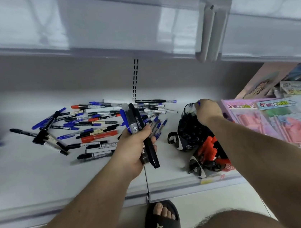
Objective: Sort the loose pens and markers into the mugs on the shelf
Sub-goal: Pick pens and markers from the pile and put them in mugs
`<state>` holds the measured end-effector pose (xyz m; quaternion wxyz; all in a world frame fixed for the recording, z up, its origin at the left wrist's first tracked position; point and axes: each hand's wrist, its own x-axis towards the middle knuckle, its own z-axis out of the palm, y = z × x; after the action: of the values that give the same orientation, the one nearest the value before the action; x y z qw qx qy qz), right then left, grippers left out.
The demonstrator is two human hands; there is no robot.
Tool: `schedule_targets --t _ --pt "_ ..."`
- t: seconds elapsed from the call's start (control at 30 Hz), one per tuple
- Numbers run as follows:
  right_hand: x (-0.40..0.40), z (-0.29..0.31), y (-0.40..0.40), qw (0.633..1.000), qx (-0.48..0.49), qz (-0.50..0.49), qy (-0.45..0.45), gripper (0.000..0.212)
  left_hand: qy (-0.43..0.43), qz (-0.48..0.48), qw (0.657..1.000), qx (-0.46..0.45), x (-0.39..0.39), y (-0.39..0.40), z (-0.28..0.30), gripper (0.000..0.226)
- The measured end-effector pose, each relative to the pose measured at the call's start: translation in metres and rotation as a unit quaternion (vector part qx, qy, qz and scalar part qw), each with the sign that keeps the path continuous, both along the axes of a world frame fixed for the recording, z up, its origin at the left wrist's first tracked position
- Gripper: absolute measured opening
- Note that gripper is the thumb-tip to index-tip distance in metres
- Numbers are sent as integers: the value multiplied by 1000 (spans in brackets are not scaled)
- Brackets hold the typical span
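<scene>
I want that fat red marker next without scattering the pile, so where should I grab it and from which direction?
Take the red marker by the middle of its barrel, coming straight down from above with thumb and fingers across its width. It lies flat and runs left to right on the shelf, with black pens close alongside, so a narrow pinch from the top probably disturbs them least.

A white shelf runs beneath the hands, a glossy upper shelf above them (reflecting light), pale floor nearer the person.
</scene>
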<state>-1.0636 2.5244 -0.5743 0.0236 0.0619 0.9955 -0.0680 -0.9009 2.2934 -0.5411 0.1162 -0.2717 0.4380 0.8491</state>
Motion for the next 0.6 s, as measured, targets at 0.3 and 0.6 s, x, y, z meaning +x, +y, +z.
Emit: schedule_targets --t 0.3,0.6 --pt "9 4 -1 995 66 17 76 35 3 -1 1000 1 8 -8 -2 23" --pt "2 33 -13 994 56 16 -92 45 13 -4 1000 11 15 -16 1 15"
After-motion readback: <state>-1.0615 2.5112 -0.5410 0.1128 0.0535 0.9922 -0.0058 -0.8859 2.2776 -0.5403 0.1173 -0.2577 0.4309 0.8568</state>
